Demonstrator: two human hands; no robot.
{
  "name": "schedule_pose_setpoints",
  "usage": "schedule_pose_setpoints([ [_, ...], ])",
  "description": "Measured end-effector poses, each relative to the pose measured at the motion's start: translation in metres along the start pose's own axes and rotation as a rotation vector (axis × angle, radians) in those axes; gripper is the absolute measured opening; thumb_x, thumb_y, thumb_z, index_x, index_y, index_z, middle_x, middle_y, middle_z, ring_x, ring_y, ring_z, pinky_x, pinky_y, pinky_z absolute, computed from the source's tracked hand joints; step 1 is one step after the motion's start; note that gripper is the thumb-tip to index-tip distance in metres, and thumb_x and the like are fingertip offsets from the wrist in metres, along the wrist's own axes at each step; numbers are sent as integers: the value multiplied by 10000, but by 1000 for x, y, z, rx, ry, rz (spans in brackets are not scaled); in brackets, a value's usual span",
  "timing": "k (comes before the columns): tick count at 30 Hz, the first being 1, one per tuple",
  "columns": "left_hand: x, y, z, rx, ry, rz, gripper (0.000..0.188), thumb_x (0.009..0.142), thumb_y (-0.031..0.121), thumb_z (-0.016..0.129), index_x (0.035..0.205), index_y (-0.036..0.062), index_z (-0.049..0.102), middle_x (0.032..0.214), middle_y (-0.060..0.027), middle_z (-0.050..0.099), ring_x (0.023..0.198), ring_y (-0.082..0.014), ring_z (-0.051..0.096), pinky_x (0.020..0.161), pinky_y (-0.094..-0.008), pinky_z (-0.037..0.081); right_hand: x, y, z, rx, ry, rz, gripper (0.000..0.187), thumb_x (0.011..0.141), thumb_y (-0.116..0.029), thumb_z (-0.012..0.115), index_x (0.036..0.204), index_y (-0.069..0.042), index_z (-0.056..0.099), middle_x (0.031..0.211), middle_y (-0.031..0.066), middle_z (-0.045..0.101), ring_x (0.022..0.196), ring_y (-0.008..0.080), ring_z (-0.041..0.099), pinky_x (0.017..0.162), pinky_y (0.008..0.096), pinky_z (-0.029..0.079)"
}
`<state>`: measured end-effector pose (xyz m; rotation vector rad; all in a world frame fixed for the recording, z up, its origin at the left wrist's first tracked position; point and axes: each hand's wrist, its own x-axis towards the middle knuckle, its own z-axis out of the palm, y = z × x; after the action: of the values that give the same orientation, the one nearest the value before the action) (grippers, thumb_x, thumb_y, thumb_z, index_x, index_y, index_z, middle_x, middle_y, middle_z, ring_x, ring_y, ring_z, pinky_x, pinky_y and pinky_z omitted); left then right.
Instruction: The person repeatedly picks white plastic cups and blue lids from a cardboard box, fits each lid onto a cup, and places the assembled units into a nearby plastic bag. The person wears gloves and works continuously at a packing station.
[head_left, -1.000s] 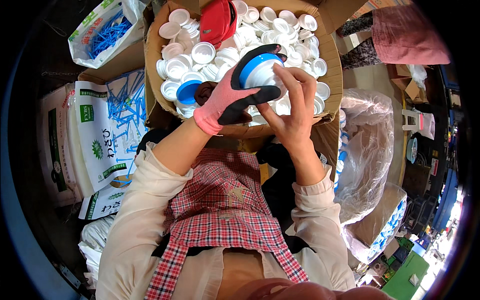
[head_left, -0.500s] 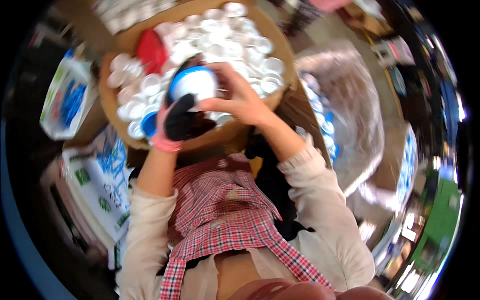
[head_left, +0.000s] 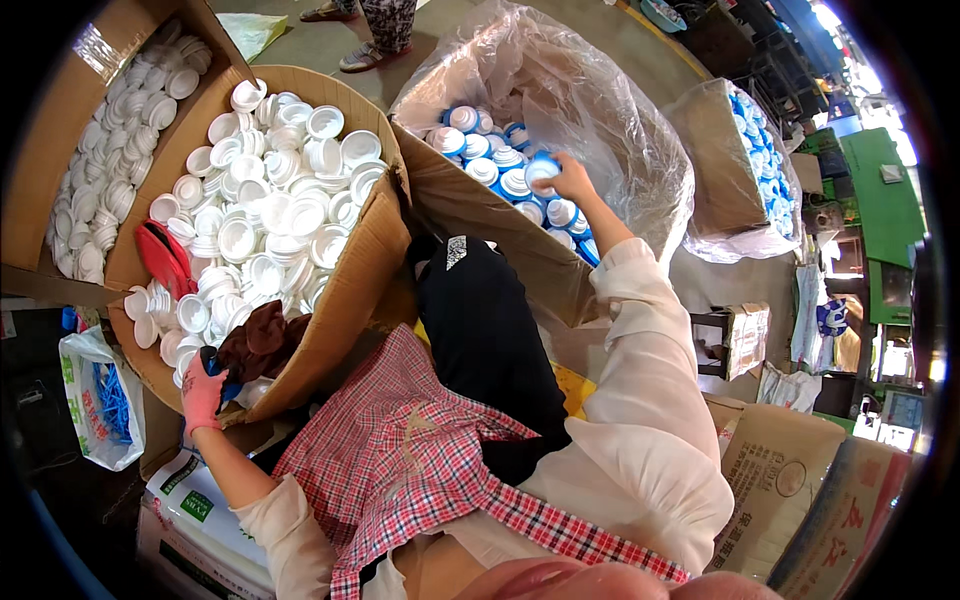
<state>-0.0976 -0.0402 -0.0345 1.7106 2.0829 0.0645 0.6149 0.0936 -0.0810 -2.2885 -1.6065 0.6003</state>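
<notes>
My right hand [head_left: 572, 180], bare, grips a round blue-and-white cap [head_left: 542, 170] by its edge. It is over several similar blue-and-white caps [head_left: 481, 171] heaped in a plastic-lined carton [head_left: 490, 235] to the right. At the lower left, my left hand [head_left: 204, 392] wears a pink glove with black fingertips, closed on a dark brown cloth [head_left: 264, 340]. A blue piece [head_left: 230, 388] shows beside those fingers, mostly hidden. Hand and cloth are at the near edge of an open carton [head_left: 345, 290] full of white plastic caps [head_left: 236, 240].
A red pouch [head_left: 165, 258] lies on the white caps. Another carton of white caps [head_left: 125, 135] stands at the far left, with a bag of blue strips [head_left: 110, 400] below. More blue-and-white caps fill a carton [head_left: 700, 150] at right. A person's feet [head_left: 372, 56] show beyond.
My hands have parted. The right carried a blue-and-white cap over to the lined carton; the left moved down and left with the cloth. The view has turned to the right.
</notes>
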Motion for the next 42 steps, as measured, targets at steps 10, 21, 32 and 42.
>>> schedule_pose_setpoints([
  [10,-6,-72,10,78,95,-157,436,744,155,719,1127,-1,580,1071,-201,629,1016,-346,594,864,-412,465,28,64,64,-201,-215,288,739,654,-514,769,1154,5,609,1186,201,612,1106,341,577,949,415,436],
  [21,-41,24,-54,-2173,116,113,457,861,238,630,1227,-8,509,1354,-219,437,1214,-400,467,895,-574,483,-37,-202,21,259,-49,-705,226,848,-189,642,980,-7,666,931,141,677,851,248,643,777,338,498],
  [32,-33,62,-45,-964,455,526,642,949,503,411,1436,99,307,1388,-166,447,1220,-359,500,896,-447,475,-109,-365,169,-135,-335,-943,393,764,-45,635,1151,-73,570,825,206,630,811,387,607,747,432,482],
  [42,-48,80,-54,-482,919,484,788,633,383,846,1266,51,513,1157,-86,636,1049,-243,606,924,-356,473,-171,-410,101,1377,-1156,-414,634,783,63,618,1360,-74,393,1296,152,462,1052,269,587,818,367,552],
])
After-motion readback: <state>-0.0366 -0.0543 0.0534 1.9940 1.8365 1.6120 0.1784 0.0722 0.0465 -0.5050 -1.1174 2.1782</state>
